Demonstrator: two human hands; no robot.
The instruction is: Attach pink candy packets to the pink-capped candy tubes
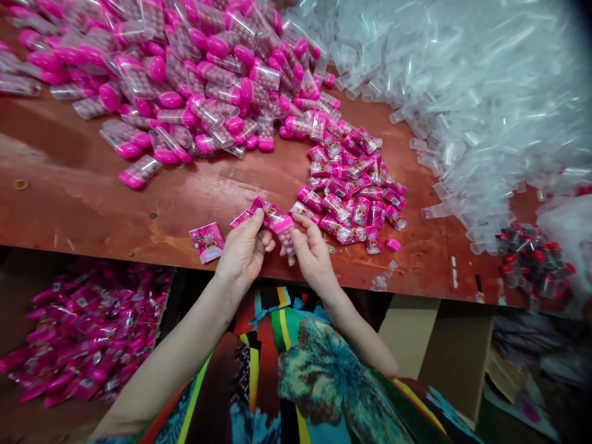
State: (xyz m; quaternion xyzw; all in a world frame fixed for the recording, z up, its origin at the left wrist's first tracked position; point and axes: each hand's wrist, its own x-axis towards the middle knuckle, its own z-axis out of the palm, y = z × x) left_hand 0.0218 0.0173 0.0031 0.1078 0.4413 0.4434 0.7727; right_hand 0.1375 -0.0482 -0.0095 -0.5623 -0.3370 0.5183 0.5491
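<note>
My left hand [245, 250] pinches a pink printed wrapper sleeve [263, 205] between thumb and fingers at the table's front edge. Close beside it, my right hand [314, 253] is closed around a small clear candy bottle [285, 237] with a pink cap and pink balls inside. The bottle's capped end meets the sleeve; whether it is inside cannot be made out. To the left of my left hand lies a flat pink wrapper [207, 242]. Just beyond my right hand is a pile of wrapped bottles [351, 185].
Unwrapped pink-capped bottles [194, 80] are heaped at the back left of the reddish table [69, 197]. Clear empty tubes [472, 105] cover the right side, near red-and-clear small pieces [534, 259]. Below the left edge sits a box of pink wrapped bottles [102, 327]. Cardboard [456, 357] stands below right.
</note>
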